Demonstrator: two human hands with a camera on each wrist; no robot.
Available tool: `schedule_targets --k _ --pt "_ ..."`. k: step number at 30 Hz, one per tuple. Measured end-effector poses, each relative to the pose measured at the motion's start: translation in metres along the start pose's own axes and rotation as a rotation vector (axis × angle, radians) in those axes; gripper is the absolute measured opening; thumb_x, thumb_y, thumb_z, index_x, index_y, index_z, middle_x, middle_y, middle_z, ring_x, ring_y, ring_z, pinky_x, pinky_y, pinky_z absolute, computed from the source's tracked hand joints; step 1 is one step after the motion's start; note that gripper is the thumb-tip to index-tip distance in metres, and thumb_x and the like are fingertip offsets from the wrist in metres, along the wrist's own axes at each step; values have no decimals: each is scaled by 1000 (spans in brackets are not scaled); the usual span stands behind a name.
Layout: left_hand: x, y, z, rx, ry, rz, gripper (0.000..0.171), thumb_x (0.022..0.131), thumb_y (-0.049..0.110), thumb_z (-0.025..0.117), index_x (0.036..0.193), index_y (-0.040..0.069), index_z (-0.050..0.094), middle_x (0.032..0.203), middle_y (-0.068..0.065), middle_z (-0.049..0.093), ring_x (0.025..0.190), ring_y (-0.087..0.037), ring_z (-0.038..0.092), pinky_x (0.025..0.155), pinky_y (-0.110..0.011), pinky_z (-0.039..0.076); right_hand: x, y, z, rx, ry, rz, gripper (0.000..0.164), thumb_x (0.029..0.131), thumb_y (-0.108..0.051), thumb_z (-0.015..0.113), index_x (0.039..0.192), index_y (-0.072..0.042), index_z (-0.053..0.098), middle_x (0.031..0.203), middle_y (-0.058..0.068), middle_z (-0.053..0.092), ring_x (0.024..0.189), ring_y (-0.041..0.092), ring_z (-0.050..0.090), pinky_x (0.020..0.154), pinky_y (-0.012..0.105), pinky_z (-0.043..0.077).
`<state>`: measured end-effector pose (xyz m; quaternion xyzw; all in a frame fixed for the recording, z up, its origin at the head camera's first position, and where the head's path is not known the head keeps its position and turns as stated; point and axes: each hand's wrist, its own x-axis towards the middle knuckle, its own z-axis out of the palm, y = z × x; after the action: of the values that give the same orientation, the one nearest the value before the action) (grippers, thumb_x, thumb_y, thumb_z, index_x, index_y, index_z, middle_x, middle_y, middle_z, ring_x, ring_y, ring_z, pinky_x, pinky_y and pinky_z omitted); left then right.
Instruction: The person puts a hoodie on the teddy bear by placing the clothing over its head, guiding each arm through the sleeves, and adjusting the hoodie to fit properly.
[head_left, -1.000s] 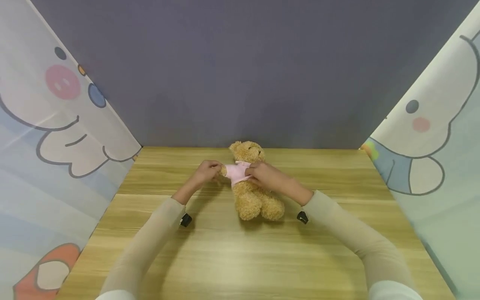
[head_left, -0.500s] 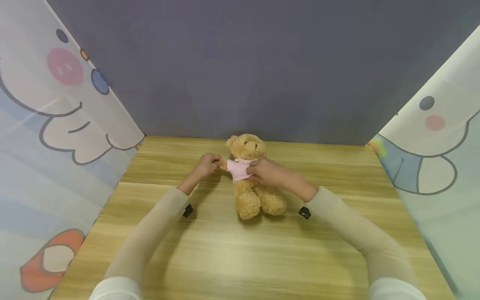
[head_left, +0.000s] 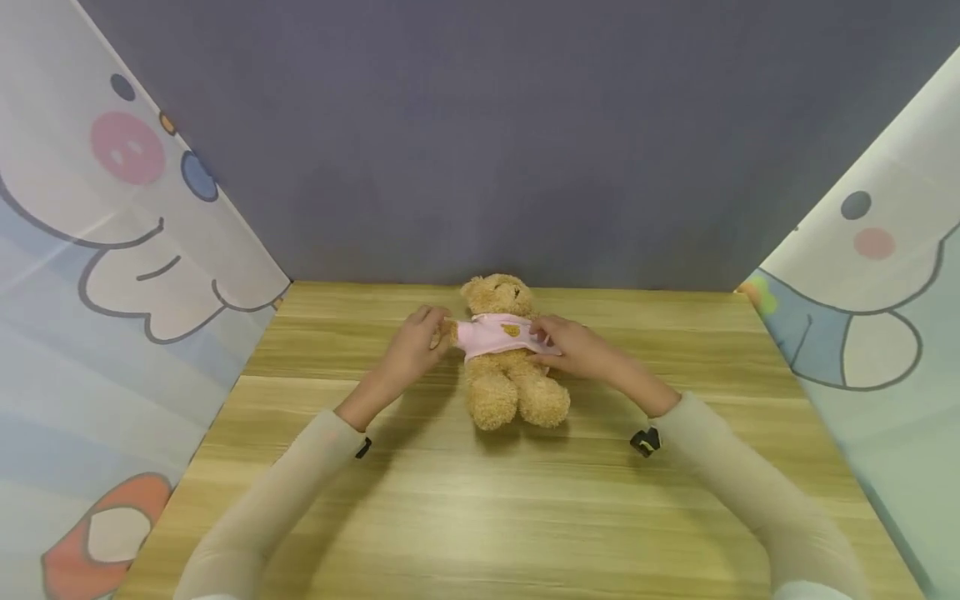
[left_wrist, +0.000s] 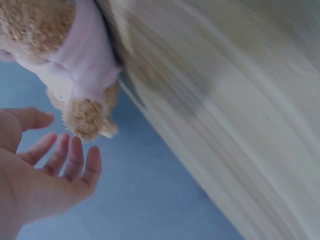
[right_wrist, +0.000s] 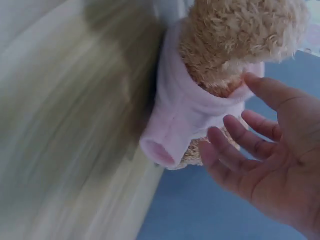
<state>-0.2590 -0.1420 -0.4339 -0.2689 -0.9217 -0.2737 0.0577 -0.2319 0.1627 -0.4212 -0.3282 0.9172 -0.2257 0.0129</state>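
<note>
A tan teddy bear (head_left: 517, 396) lies on its back on the wooden table, head toward the dark back wall. It wears a pink shirt (head_left: 491, 335) with a yellow-brown patch on the front. My left hand (head_left: 417, 340) is beside the bear's paw (left_wrist: 84, 119), fingers spread and loosely bent around a gap in the left wrist view. My right hand (head_left: 573, 343) is at the shirt's other side, thumb tip (right_wrist: 252, 80) at the hem and fingers loosely bent. The shirt sleeve (right_wrist: 162, 142) on that side hangs with an open cuff; no paw shows in it.
The wooden table (head_left: 480, 517) runs back to a dark grey wall (head_left: 480, 142). Cartoon-printed curtains (head_left: 67, 333) stand at both sides. Small black devices (head_left: 646, 442) hang at the wrists.
My left hand has loosened from the bear's paw. The right hand has moved right, off the middle of the shirt, uncovering the patch. The bear lies flatter and straighter.
</note>
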Motion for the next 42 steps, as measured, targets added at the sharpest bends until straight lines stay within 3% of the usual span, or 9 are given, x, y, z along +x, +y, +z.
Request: schedule_targets --k 4,10,17,21,26,30,32,35,42 --pt "1 25 0 4 -42 114 37 94 13 73 128 2 61 118 -14 61 104 -30 61 87 -42 56 1 -3 7 5 -15 18 33 95 -20 74 116 0 58 92 6 61 76 15 56 67 31 51" --pt "16 44 14 148 -201 235 43 97 34 71 129 9 59 118 -10 56 109 -27 55 92 -46 51 18 -17 11 -31 28 -79 20 93 -5 72 111 -2 64 95 8 63 76 15 56 71 32 52" --pt "16 26 21 300 -112 397 16 96 27 73 100 14 66 107 -5 53 100 -23 51 81 -36 48 14 -13 11 -30 24 -69 26 91 -8 75 115 -1 65 107 12 67 92 22 64 82 34 57" --pt "12 25 21 338 -102 439 10 102 26 64 100 17 67 107 -4 52 95 -22 48 75 -32 48 13 -14 15 -67 90 -32 29 92 -16 76 113 -1 65 109 13 66 96 26 63 86 39 56" --pt "3 31 22 396 -114 473 10 102 23 64 102 15 70 109 -7 55 98 -24 49 73 -28 50 22 -30 27 -261 140 23 28 94 -24 75 108 -3 63 103 11 65 90 27 63 86 42 55" --pt "-6 32 21 474 -122 595 13 96 16 71 108 10 73 114 -12 59 105 -33 52 83 -36 53 25 -40 37 -489 203 20 34 91 -30 77 104 -3 62 99 12 67 80 28 64 70 37 58" --pt "-8 31 23 445 -106 594 12 95 12 72 106 8 73 115 -13 59 107 -36 52 89 -41 51 27 -41 42 -558 248 14 34 90 -30 78 103 -3 62 98 12 67 79 29 64 66 36 58" --pt "-10 29 29 370 -70 495 7 97 13 70 103 9 70 116 -14 54 109 -39 51 90 -45 52 28 -37 44 -533 257 7 30 90 -25 77 103 -3 60 98 12 66 82 30 63 70 37 56" --pt "-20 26 45 366 -126 293 41 90 10 77 116 5 46 120 -17 42 111 -42 49 73 -36 57 14 -21 42 -28 315 71 60 86 -10 80 134 5 47 126 26 48 106 38 59 95 45 54"
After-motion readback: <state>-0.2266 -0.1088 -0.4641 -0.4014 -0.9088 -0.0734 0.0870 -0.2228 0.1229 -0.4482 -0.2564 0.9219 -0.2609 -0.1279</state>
